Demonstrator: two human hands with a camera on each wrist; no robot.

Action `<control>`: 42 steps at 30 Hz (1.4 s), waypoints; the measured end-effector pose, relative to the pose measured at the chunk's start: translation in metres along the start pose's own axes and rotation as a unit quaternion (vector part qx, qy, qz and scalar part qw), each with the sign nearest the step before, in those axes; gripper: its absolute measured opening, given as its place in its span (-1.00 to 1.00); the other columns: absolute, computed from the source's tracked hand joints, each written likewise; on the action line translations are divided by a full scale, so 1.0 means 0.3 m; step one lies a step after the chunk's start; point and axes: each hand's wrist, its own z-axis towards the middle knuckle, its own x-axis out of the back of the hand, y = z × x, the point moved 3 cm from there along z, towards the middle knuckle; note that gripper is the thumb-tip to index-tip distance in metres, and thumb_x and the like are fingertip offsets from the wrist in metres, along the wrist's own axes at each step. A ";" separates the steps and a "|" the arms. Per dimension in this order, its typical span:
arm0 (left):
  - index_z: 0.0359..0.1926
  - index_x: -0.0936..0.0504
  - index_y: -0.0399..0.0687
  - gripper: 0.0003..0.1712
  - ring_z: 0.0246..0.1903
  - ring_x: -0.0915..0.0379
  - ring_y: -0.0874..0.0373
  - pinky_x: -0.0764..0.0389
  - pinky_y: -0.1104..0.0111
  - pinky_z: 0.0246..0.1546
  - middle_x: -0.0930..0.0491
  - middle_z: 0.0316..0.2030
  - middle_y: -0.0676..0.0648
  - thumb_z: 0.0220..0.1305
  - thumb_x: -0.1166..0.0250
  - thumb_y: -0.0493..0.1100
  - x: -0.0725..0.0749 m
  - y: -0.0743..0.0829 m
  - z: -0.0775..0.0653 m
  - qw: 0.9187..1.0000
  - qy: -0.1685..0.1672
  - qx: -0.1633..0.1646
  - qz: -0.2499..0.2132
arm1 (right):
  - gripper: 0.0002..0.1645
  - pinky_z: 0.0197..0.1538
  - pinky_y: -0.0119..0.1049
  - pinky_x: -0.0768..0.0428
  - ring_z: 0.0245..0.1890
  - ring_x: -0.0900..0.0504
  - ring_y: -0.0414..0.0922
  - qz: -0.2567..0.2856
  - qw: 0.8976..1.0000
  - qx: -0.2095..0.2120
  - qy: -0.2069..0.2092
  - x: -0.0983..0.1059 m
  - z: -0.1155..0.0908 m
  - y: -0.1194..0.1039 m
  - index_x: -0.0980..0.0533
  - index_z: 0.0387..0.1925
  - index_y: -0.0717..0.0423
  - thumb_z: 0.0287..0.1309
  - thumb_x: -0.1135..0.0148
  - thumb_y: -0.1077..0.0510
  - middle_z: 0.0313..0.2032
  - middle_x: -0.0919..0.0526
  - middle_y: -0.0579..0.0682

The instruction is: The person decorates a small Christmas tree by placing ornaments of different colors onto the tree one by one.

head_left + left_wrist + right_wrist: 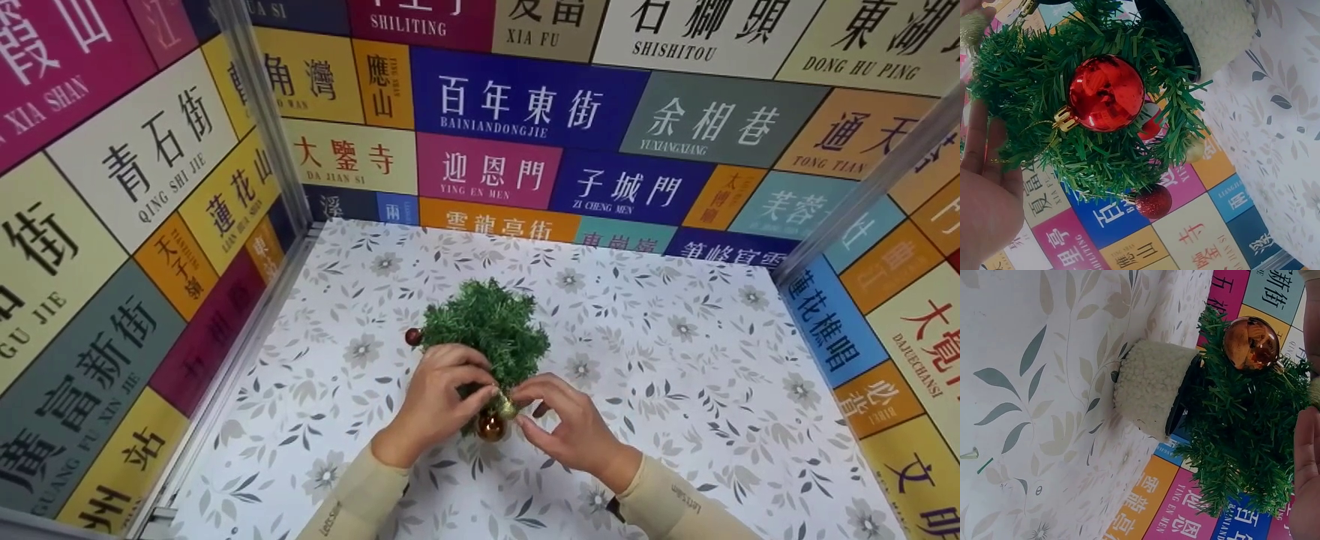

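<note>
A small artificial Christmas tree (487, 322) stands between both hands in the head view. At its near side, the fingertips of the left hand (439, 386) and right hand (566, 427) meet around a gold glitter bauble (508, 407). The left thumb and index finger pinch at its top; the right thumb and fingers hold its side. A shiny copper bauble (1251, 343) hangs just below it. The left wrist view shows a shiny red bauble (1106, 93) and a red glitter bauble (1153, 201) on the branches.
The tree's pot has a white fleecy cover (1154, 388) and rests on a floral-patterned tabletop (360, 420). Small scraps (985, 465) lie on the table near the pot. Colourful sign-printed panels (525, 105) wall in the back and both sides.
</note>
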 end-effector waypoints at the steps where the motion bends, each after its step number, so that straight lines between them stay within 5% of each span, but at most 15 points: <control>1: -0.39 -0.79 0.09 -0.94 -0.08 -0.50 0.15 -0.41 0.18 0.08 -0.63 -0.17 0.10 0.16 -0.50 -0.08 0.001 0.001 0.000 1.000 0.000 -0.002 0.001 | -0.57 -0.34 -0.41 -0.63 -0.23 -0.64 -0.16 -0.002 1.000 0.002 0.003 0.001 0.002 0.000 -0.55 0.05 0.09 0.11 -0.37 0.35 -0.01 -0.58 -0.07; 13: -0.40 -0.78 0.09 -0.93 -0.07 -0.49 0.12 -0.40 0.13 0.10 -0.61 -0.15 0.08 0.16 -0.49 -0.08 0.007 0.021 0.003 1.000 -0.001 -0.009 0.010 | -0.63 -0.49 -0.58 -0.40 -0.57 -0.39 -0.39 -0.071 0.997 -0.014 0.032 0.004 0.042 -0.002 -0.63 -0.06 -0.10 0.11 -0.41 0.31 -0.36 -0.53 -0.27; 23: -0.39 -0.79 0.07 -0.91 -0.05 -0.48 0.12 -0.38 0.15 0.10 -0.62 -0.14 0.07 0.14 -0.50 -0.05 0.001 0.043 0.012 1.000 -0.004 -0.008 0.008 | -0.69 -0.53 -0.55 -0.41 -0.58 -0.41 -0.37 -0.017 0.999 -0.039 0.022 -0.009 0.055 0.008 -0.67 -0.10 -0.15 0.17 -0.41 0.26 -0.42 -0.53 -0.28; 32: -0.41 -0.78 0.10 -0.92 -0.04 -0.48 0.12 -0.37 0.14 0.13 -0.61 -0.13 0.07 0.17 -0.47 -0.05 -0.002 0.049 0.016 1.000 -0.010 -0.009 0.010 | -0.73 -0.59 -0.46 -0.42 -0.63 -0.42 -0.27 0.030 0.998 -0.038 0.042 0.003 0.093 -0.043 -0.67 -0.27 0.06 0.08 -0.37 0.46 -0.45 -0.59 -0.12; 42: -0.43 -0.77 0.11 -0.95 -0.05 -0.48 0.11 -0.38 0.17 0.09 -0.62 -0.14 0.05 0.12 -0.48 -0.10 0.010 0.020 0.008 0.999 0.009 0.009 0.032 | -0.72 -0.62 -0.40 -0.41 -0.64 -0.40 -0.26 0.007 0.996 -0.032 0.088 0.015 0.128 -0.084 -0.60 -0.41 0.12 -0.01 -0.31 0.54 -0.51 -0.52 -0.11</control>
